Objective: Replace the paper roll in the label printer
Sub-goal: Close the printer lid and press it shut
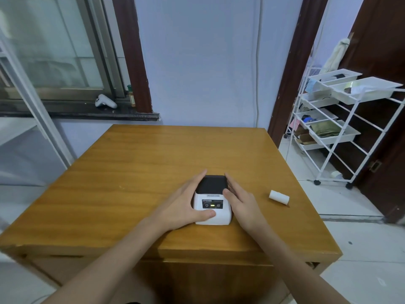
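Observation:
A small white label printer [212, 202] with a black lid and a lit green light sits on the wooden table [131, 172], its lid closed. My left hand [186, 205] rests against its left side, thumb on the front corner. On the printer's right side lies my right hand [241, 202], fingers stretched along the lid's edge. A white paper roll [279, 197] lies on its side on the table, to the right of the printer and apart from both hands.
A white wire rack [341, 119] with trays stands on the floor to the right of the table. A white controller [105, 101] lies on the window sill behind. The table's right edge is close to the paper roll.

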`<state>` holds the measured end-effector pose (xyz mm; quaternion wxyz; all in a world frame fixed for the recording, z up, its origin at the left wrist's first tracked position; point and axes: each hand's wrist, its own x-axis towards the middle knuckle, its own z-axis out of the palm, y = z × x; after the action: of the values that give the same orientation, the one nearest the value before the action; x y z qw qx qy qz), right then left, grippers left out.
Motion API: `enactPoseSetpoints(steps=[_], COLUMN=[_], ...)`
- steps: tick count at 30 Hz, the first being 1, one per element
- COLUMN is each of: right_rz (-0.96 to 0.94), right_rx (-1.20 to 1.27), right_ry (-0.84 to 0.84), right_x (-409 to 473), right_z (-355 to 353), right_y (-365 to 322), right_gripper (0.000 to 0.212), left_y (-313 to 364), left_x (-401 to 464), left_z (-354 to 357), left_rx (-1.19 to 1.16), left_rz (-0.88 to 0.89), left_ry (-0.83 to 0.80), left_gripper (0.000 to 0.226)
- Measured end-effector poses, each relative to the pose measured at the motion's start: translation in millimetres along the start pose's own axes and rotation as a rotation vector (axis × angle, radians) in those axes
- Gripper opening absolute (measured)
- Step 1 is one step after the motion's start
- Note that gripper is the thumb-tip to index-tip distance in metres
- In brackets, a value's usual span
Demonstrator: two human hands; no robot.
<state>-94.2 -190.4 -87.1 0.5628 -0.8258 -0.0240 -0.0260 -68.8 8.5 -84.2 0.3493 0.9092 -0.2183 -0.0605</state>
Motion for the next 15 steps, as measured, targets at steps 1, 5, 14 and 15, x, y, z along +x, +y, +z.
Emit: enactPoseSetpoints(steps=[1,5,14,15], right_rz=[-0.001,-0.001,0.013,0.015], right_rx=[-0.004,-0.017,-0.026,-0.031], right_ry=[0.000,0.000,-0.010,-0.016], right_x=[0.3,0.5,-0.2,-0.4], right_z=[0.1,0.4,0.1,0.3], right_y=[-0.2,-0.1,-0.2,-0.1], right_gripper=[0.049,0.049,0.049,0.049], left_y=[-0.3,-0.9,-3.0,-3.0], left_x=[0.1,0.5,1.5,0.9], left_z=[0.3,0.9,1.4,1.6], left_rx=[0.000,-0.007,-0.008,-0.012], left_rz=[0.000,0.000,0.001,0.000], left_ry=[-0.001,-0.006,0.000,0.000], left_gripper=[0.105,0.106,0.107,0.107])
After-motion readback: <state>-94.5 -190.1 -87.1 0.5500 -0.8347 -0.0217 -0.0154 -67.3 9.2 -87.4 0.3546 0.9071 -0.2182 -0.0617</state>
